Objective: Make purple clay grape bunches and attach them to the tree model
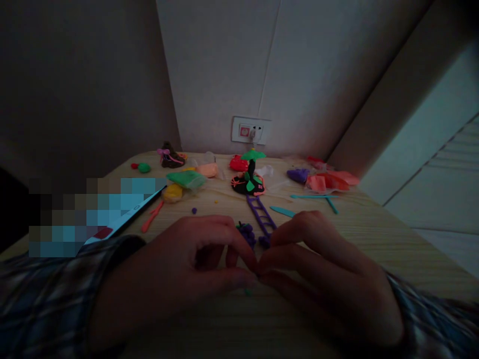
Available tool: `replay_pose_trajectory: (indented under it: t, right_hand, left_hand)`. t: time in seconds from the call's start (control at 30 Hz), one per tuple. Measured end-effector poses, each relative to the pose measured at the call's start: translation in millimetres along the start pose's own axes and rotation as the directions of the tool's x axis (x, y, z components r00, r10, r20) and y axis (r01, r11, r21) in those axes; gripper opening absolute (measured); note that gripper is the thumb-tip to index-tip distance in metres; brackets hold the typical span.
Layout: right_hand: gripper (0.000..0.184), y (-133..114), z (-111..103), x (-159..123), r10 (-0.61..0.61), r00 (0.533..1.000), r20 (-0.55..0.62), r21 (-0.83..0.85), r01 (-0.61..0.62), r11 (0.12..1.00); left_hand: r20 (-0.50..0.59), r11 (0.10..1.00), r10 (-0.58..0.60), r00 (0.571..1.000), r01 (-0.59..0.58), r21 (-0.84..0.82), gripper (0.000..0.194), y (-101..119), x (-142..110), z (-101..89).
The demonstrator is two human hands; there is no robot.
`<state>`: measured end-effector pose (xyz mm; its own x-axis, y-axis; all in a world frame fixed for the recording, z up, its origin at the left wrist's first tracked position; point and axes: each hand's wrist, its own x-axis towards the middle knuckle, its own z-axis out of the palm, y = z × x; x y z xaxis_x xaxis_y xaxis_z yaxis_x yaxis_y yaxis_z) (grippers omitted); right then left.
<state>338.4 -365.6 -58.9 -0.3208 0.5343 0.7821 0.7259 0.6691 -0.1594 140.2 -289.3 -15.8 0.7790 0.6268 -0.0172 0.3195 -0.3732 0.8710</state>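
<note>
My left hand (198, 264) and my right hand (329, 269) meet fingertip to fingertip above the front of the table, each closed in a pinch. Whatever lies between the fingertips is too small and dark to make out. Just behind the fingers sits a purple clay grape bunch (247, 234) with a green top. A purple clay ladder (261, 214) runs from beside it to a black clay base (239, 185) carrying a small tree with a green top (253, 155). Below the fingertips is a tiny green bit (247, 291).
A lit tablet (127, 214) lies at the left, beside an orange-red tool (152, 217). Bagged green clay (185, 178), purple clay (298, 174) and red clay (331, 181) line the back. Blue tools (314, 196) and a blue knife (282, 211) lie right of the ladder. A brown clay figure (171, 157) stands back left.
</note>
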Motion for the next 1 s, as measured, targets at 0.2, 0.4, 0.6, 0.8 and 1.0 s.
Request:
replay_pose_trajectory:
  t: [0.2, 0.4, 0.6, 0.8, 1.0]
  right_hand:
    - [0.029, -2.3, -0.5, 2.2, -0.009, 1.0, 0.023, 0.017, 0.009, 1.0]
    - [0.028, -5.9, -3.0, 1.0, -0.016, 0.999, 0.052, 0.024, 0.014, 1.0]
    - [0.029, -6.3, -1.5, 0.7, 0.015, 1.0, 0.02, 0.041, -0.015, 0.999]
    - [0.037, -6.9, -3.8, 1.8, 0.027, 0.999, 0.026, 0.033, -0.028, 0.999]
    - [0.043, -9.7, -8.6, 8.1, 0.005, 0.995, 0.096, -0.022, -0.003, 1.0]
  left_hand:
    - [0.107, 0.977, -0.158, 0.982, 0.171, -0.13, 0.021, -2.9, -0.6, 1.7]
    - [0.136, 0.968, -0.151, 0.979, 0.175, -0.18, 0.024, -9.6, 1.5, 1.3]
    - [0.156, 0.969, -0.149, 0.976, 0.176, -0.173, 0.025, -4.8, 0.4, 1.2]
    - [0.16, 0.97, -0.142, 0.977, 0.17, -0.173, 0.019, -6.5, -1.5, 1.4]
    - [0.158, 0.966, -0.093, 0.983, 0.128, -0.226, 0.014, -7.8, 0.7, 0.9]
